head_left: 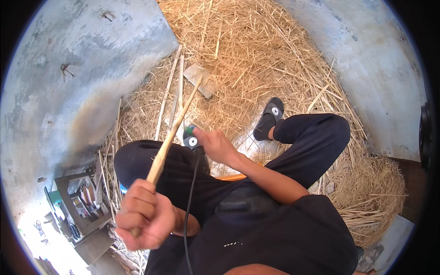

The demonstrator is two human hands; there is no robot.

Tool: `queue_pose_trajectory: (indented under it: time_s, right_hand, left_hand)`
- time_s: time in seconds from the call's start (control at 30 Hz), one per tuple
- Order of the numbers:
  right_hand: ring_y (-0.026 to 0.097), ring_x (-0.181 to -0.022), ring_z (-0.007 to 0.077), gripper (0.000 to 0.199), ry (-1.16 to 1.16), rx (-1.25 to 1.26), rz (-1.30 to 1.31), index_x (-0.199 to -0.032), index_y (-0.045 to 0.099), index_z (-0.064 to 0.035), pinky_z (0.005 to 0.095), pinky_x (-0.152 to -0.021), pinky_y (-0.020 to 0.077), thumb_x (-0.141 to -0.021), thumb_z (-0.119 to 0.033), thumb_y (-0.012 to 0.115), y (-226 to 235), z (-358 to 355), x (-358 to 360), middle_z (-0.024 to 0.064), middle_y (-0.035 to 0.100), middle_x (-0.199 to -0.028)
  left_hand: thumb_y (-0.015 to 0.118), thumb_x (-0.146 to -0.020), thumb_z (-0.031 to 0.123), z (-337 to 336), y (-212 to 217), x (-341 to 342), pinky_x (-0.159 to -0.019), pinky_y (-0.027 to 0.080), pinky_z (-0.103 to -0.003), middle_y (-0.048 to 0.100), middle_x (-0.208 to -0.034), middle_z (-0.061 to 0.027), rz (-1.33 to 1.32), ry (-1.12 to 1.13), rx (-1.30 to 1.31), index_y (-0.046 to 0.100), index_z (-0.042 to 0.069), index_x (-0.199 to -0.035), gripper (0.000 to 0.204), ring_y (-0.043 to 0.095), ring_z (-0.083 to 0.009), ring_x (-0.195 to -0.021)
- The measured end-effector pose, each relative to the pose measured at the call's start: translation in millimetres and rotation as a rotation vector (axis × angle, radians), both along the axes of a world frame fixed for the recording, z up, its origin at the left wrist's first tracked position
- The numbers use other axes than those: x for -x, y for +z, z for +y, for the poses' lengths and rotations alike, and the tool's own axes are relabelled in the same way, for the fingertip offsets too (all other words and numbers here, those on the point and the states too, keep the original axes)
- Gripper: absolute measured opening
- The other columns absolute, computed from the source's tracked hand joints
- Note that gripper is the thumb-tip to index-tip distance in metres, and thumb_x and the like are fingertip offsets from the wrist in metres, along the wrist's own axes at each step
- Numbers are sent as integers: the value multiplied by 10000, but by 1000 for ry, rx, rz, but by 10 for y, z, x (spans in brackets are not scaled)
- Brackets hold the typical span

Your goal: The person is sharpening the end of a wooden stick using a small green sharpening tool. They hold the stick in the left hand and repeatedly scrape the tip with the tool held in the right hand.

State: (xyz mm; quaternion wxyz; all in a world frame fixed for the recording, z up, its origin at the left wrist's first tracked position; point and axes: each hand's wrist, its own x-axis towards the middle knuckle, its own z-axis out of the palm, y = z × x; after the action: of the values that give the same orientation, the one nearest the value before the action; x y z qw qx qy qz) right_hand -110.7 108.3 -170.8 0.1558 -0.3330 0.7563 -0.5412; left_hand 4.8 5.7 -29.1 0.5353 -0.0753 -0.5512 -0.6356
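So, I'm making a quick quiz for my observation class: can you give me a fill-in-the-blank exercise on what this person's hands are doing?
1. The left hand is closed around a long wooden ____, which points up and away from the person.
2. The right hand rests on a power tool with a ____ cable trailing toward the body.
3. The ground ahead is covered with dry ____.
4. The foot wears a black ____.

Missing words: stick; black; straw; sandal

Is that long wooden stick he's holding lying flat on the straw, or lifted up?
Lifted. The left hand grips the wooden stick at its lower end, and it slants up and away over the knee, its tip above the straw.
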Motion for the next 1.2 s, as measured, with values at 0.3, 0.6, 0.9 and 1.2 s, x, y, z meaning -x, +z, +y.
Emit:
queue_pose_trajectory:
  time_s: [0.3,0.6,0.9,1.2]
  right_hand:
    - [534,-489,360,479,33,102,90,-625,584,-27,427,-475,432,-926,-373,445,-121,-123,-226,178,531,-525]
    - [526,-478,364,437,1,63,138,-704,578,-15,396,-443,401,-948,-341,418,-66,-133,-301,177,504,-531]
    - [531,-503,382,426,-3,-49,144,-673,578,-6,427,-466,410,-944,-299,429,206,-67,-313,211,510,-555]
    - [542,-476,367,505,25,-4,191,-735,619,1,426,-466,427,-963,-373,366,366,19,-218,216,509,-524]
  left_hand:
    - [296,-914,338,-107,-47,-52,-459,214,-299,218,-429,-5,58,-7,-32,263,125,-557,417,143,-111,-396]
    - [294,-912,345,-99,-43,-52,-464,241,-304,220,-421,-4,67,66,-128,258,130,-546,426,161,-113,-388]
    - [300,-903,302,-105,-20,-8,-449,238,-303,250,-424,-7,70,-43,-61,292,117,-551,398,173,-114,-377]
    - [315,-891,326,7,-43,70,-417,220,-293,261,-403,-16,85,-97,58,290,108,-543,411,186,-118,-358]
